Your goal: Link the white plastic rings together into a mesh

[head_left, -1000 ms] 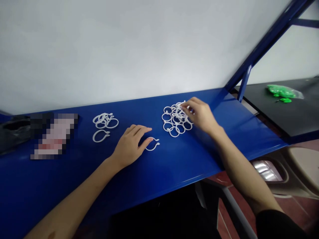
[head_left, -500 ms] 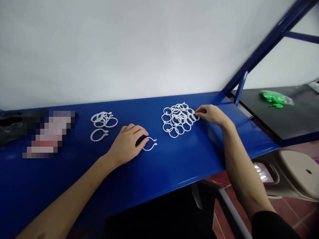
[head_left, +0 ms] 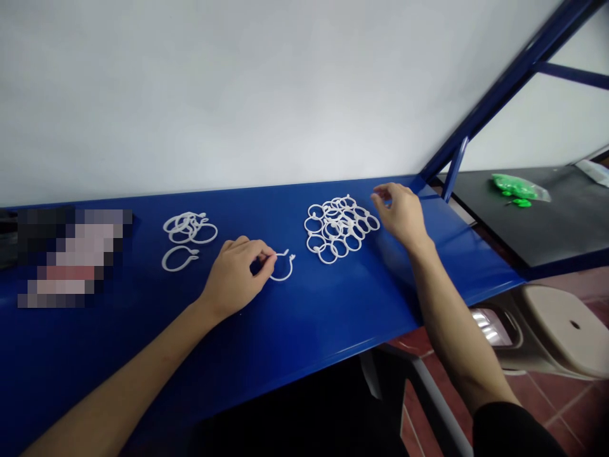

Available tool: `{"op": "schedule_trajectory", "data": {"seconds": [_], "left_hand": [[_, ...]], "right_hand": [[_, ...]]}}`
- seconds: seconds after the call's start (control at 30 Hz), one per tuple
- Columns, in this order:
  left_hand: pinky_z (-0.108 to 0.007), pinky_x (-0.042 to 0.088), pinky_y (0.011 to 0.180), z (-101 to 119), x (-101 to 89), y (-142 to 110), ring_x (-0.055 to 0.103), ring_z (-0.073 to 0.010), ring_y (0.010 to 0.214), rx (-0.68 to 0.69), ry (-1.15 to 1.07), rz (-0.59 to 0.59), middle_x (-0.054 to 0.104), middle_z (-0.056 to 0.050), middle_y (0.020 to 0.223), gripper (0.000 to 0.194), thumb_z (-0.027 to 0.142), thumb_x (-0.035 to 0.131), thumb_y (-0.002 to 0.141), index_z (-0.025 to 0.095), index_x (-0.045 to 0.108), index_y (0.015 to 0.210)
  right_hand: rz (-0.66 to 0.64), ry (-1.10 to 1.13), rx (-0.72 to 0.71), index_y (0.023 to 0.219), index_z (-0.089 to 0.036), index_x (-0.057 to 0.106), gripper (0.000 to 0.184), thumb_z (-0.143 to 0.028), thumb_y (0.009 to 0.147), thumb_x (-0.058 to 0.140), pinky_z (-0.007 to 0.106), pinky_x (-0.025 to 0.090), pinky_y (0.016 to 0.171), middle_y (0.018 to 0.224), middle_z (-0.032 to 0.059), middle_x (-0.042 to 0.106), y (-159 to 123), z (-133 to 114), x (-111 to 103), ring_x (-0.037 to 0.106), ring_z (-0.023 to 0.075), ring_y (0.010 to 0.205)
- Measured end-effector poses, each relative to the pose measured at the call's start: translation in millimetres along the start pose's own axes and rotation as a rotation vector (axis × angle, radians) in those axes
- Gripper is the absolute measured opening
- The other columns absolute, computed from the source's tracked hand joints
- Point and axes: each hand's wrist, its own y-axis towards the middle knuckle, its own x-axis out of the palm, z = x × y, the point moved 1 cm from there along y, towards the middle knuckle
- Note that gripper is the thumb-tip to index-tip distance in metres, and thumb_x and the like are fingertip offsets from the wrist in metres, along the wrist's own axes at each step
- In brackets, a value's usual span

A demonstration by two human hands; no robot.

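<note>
My left hand [head_left: 240, 274] pinches an open white curtain ring [head_left: 282, 277] between thumb and fingertips; the gap with its knobbed ends points away from the hand. Just beyond the right edge of a heap of closed white rings [head_left: 333, 230], my right hand [head_left: 401, 211] hovers with thumb and fingers apart and nothing visible in them. Left of my left hand lies a small pile of white rings [head_left: 204, 242], some overlapping. A single open ring [head_left: 164, 260] rests in front of that pile.
The rings lie on a blue table [head_left: 304, 330] against a pale wall. A pixelated flat item [head_left: 80, 254] is at the left. To the right are a blue frame post [head_left: 455, 171], a black table [head_left: 504, 222] with a green-filled plastic bag [head_left: 518, 186], and a beige stool [head_left: 566, 324].
My left fingers have closed on the open ring and tipped it slightly. My right hand has drawn back from the heap's right edge. The view has shifted a little to the right.
</note>
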Motion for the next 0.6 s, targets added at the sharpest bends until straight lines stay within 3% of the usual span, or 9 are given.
{"op": "schedule_trajectory", "data": {"seconds": [0.03,0.1,0.2,0.27,0.33,0.47,0.6], "left_hand": [[-0.037,0.045,0.073,2,-1.7,0,0.061,-0.0176,0.069,-0.046,-0.02,0.033,0.066,0.002,0.069,0.013,0.028,0.058,0.091,0.023,0.062,0.08],[-0.034,0.046,0.069,5,-4.7,0,0.06,-0.0154,0.062,-0.147,-0.056,0.092,0.064,0.004,0.065,0.015,0.031,0.06,0.09,0.023,0.058,0.076],[-0.03,0.046,0.063,12,-7.5,-2,0.061,-0.0149,0.059,-0.254,-0.093,0.172,0.064,0.005,0.061,0.02,0.035,0.059,0.09,0.024,0.054,0.075],[-0.03,0.047,0.062,17,-7.5,-4,0.064,-0.0158,0.063,-0.251,-0.11,0.212,0.066,0.004,0.062,0.018,0.035,0.059,0.09,0.024,0.054,0.076],[-0.029,0.048,0.063,21,-5.9,-6,0.066,-0.0164,0.065,-0.215,-0.135,0.198,0.067,0.003,0.064,0.017,0.034,0.058,0.09,0.024,0.053,0.078],[-0.027,0.046,0.059,25,-2.6,-7,0.065,-0.0149,0.064,-0.163,-0.225,0.01,0.069,0.004,0.066,0.019,0.035,0.055,0.094,0.023,0.054,0.08],[-0.026,0.045,0.06,24,-2.5,-5,0.06,-0.0127,0.06,-0.127,-0.305,-0.095,0.067,0.004,0.066,0.027,0.037,0.046,0.101,0.023,0.057,0.08]], "right_hand": [[0.043,0.078,-0.065,0.108,-0.016,0.07,0.025,-0.031,0.096,0.055,0.041,0.051,0.085,0.099,0.0124,0.073,-5,-15,1,0.066,0.0244,0.092],[-0.006,0.283,-0.196,0.105,-0.018,0.069,0.024,-0.035,0.099,0.055,0.037,0.052,0.082,0.099,0.0092,0.074,-20,-48,4,0.067,0.0203,0.089],[-0.318,0.548,-0.314,0.106,-0.019,0.067,0.023,-0.039,0.097,0.062,0.031,0.053,0.077,0.095,0.0049,0.074,-49,-97,15,0.068,0.0164,0.083],[-0.462,0.71,-0.297,0.11,-0.019,0.063,0.027,-0.04,0.094,0.066,0.029,0.054,0.073,0.09,0.0025,0.073,-67,-117,24,0.069,0.0148,0.078],[-0.473,0.775,-0.26,0.103,-0.019,0.061,0.02,-0.038,0.097,0.062,0.028,0.054,0.069,0.086,0.0013,0.072,-77,-127,32,0.067,0.0138,0.074],[-0.35,0.796,-0.233,0.105,-0.019,0.06,0.013,-0.031,0.101,0.057,0.026,0.054,0.069,0.085,0.0007,0.072,-80,-123,40,0.068,0.0127,0.074],[-0.295,0.74,-0.432,0.103,-0.019,0.063,0.011,-0.027,0.102,0.055,0.028,0.056,0.078,0.098,0.0055,0.074,-80,-118,39,0.07,0.0145,0.088]]}}
